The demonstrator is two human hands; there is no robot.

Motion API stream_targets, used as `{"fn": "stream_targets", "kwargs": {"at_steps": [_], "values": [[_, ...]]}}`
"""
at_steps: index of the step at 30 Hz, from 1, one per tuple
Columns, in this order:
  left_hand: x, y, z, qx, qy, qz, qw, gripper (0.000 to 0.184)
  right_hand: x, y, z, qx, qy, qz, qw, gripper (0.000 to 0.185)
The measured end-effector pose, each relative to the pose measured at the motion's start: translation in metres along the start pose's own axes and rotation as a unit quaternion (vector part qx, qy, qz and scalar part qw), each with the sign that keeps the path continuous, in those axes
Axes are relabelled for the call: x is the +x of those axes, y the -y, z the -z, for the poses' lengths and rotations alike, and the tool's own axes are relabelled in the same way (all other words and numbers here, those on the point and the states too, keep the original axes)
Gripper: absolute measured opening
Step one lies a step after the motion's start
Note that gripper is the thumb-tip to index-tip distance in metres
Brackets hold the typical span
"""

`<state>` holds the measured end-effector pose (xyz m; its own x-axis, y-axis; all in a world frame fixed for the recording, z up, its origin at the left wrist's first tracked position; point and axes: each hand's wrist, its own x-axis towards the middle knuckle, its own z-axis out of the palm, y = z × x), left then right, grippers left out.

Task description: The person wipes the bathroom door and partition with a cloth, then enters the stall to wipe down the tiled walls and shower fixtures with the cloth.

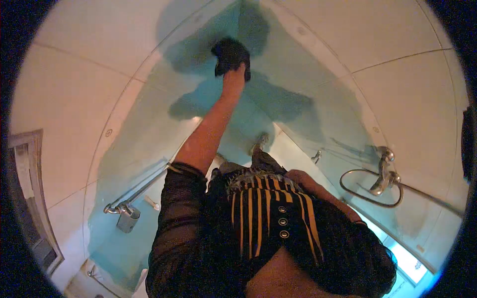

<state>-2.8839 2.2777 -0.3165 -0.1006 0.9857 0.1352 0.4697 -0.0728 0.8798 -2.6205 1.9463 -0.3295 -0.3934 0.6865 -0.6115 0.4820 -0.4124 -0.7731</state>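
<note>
My left arm stretches forward, and my left hand point(240, 73) is closed around a bunched black cloth point(231, 53). The cloth is near the corner of the teal wall surface point(293, 64); whether it touches the wall I cannot tell. Dark shadows spread on the wall around the cloth. My right forearm bends in toward my waist, with part of my right hand point(298, 179) beside the striped garment point(268, 213). Its fingers are hidden.
A metal tap point(383, 171) with a looped hose point(348, 191) is on the right wall. On the left, a metal rail point(144, 191) carries a small holder point(128, 219). A framed panel point(32, 198) stands at far left. Feet point(261, 141) show below.
</note>
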Motion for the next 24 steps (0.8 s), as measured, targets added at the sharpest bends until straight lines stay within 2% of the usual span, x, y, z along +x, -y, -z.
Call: {"fn": "stream_targets", "kwargs": {"at_steps": [2,3,4,5,6,7,8,9,10,11,12,13,14,15,17,20,21,22,23,24], "values": [[0.046,-0.045,-0.015,-0.074,-0.022,0.076,0.994,0.056,-0.011,-0.008,0.014,0.049,-0.008,0.003,0.999,0.029],[0.061,-0.085,-0.008,-0.131,0.013,0.138,0.982,0.058,-0.011,-0.016,0.024,0.05,-0.006,0.004,0.999,0.029],[0.072,-0.116,-0.008,-0.188,0.048,0.2,0.96,0.06,-0.009,-0.026,0.033,0.012,-0.009,0.005,1.0,0.028],[0.082,-0.12,-0.034,-0.186,0.048,0.201,0.96,0.06,-0.009,-0.034,0.042,-0.026,-0.013,0.006,1.0,0.028],[0.099,-0.119,-0.071,-0.315,-0.085,0.138,0.935,0.061,-0.011,-0.033,0.051,-0.025,-0.01,0.006,1.0,0.028],[0.11,-0.112,-0.096,-0.431,-0.215,0.068,0.874,0.062,-0.013,-0.021,0.058,-0.035,-0.024,-0.032,0.999,0.023],[0.111,-0.098,-0.112,-0.427,-0.219,0.069,0.874,0.062,-0.016,-0.013,0.068,-0.045,-0.037,-0.069,0.996,0.019],[0.108,-0.086,-0.125,-0.441,-0.216,0.102,0.865,0.062,-0.025,-0.014,0.076,0.035,-0.041,-0.038,0.998,0.022],[0.11,-0.076,-0.138,-0.456,-0.211,0.133,0.854,0.062,-0.028,-0.019,0.081,0.035,-0.038,-0.038,0.998,0.022],[0.097,-0.076,-0.137,-0.417,-0.223,0.205,0.857,0.063,-0.031,-0.024,0.082,0.042,-0.061,-0.045,0.996,0.024],[0.093,-0.059,-0.139,-0.414,-0.223,0.21,0.858,0.063,-0.036,-0.023,0.079,0.049,-0.084,-0.055,0.994,0.027],[0.088,-0.039,-0.144,-0.49,-0.178,0.25,0.816,0.063,-0.039,-0.022,0.079,0.07,-0.075,-0.114,0.988,0.027],[0.083,-0.016,-0.152,-0.561,-0.131,0.288,0.765,0.063,-0.04,-0.028,0.079,0.073,-0.075,-0.114,0.988,0.027],[0.076,0.006,-0.161,-0.559,-0.128,0.289,0.766,0.063,-0.039,-0.037,0.08,0.061,-0.063,-0.097,0.991,0.027],[0.061,0.038,-0.176,-0.589,-0.077,0.353,0.723,0.059,-0.04,-0.059,0.08,0.038,-0.041,-0.065,0.996,0.029],[0.047,0.01,-0.169,-0.582,-0.045,0.391,0.712,0.057,-0.047,-0.067,0.072,0.02,-0.026,-0.044,0.998,0.032],[0.049,0.007,-0.168,-0.581,-0.039,0.394,0.711,0.057,-0.044,-0.049,0.075,0.132,-0.048,-0.052,0.989,0.035],[0.054,0.005,-0.164,-0.617,-0.032,0.343,0.707,0.058,-0.04,-0.03,0.079,0.242,-0.07,-0.058,0.966,0.038],[0.059,0.002,-0.159,-0.651,-0.024,0.292,0.701,0.058,-0.033,0.004,0.08,0.042,-0.06,-0.13,0.989,0.034],[0.072,-0.009,-0.149,-0.629,-0.061,0.272,0.725,0.059,-0.028,0.002,0.078,0.047,-0.064,-0.134,0.988,0.034]]}}
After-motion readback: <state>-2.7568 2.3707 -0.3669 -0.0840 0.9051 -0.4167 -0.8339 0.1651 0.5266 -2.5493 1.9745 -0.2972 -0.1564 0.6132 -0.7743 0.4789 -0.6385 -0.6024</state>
